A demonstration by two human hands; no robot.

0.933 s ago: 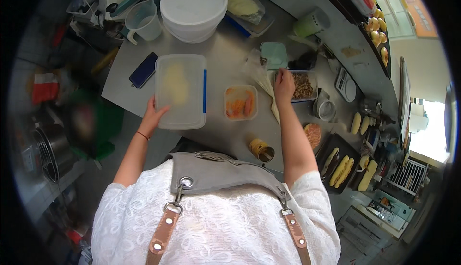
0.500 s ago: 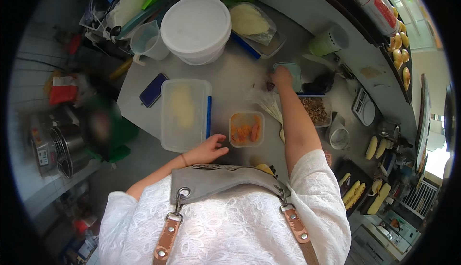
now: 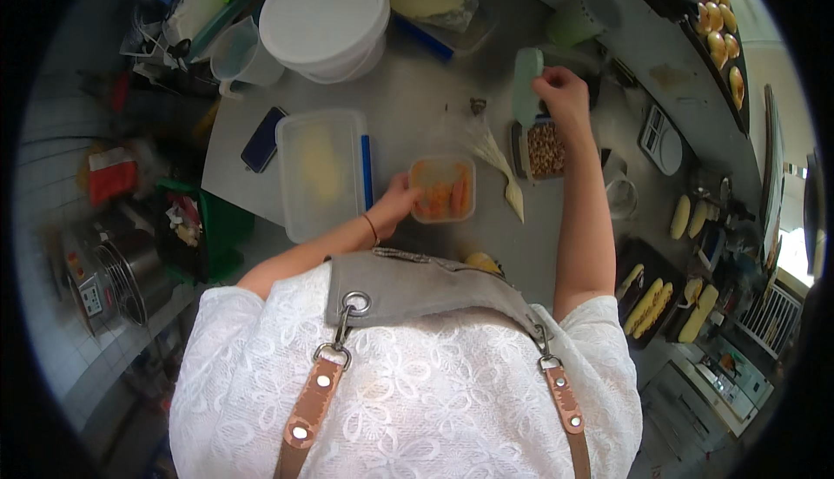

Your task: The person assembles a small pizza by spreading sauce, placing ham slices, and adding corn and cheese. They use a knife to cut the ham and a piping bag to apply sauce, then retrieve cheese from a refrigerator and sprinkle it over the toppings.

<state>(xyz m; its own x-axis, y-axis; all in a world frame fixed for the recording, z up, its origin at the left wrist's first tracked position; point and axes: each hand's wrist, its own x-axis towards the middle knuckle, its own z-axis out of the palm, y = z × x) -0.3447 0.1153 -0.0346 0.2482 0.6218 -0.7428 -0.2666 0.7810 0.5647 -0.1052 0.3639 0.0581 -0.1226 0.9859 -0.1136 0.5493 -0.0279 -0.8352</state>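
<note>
My right hand (image 3: pixel 563 99) pinches a pale green plastic lid (image 3: pixel 526 86) by its edge, tilted up off the table. My left hand (image 3: pixel 396 201) is closed on the left side of a small clear tub (image 3: pixel 443 216), which holds orange pieces and shreds. Between the two hands lies a piping bag (image 3: pixel 497 163) with pale filling in its narrow end. Beneath the raised lid and right wrist stands a box of chopped nuts (image 3: pixel 546 151), partly covered by my arm.
Left of the tub lies a large lidded container (image 3: pixel 321 210) with a blue clip edge, then a phone (image 3: pixel 263 139). A white bucket (image 3: pixel 323 19) and a measuring jug (image 3: pixel 246 55) stand behind. A scale (image 3: pixel 662 147) and trays of eclairs (image 3: pixel 647 305) are at the right.
My right hand has raised the green lid from the table and moved right. My left hand has moved from beside the large container onto the tub of orange pieces. The whole view has shifted slightly.
</note>
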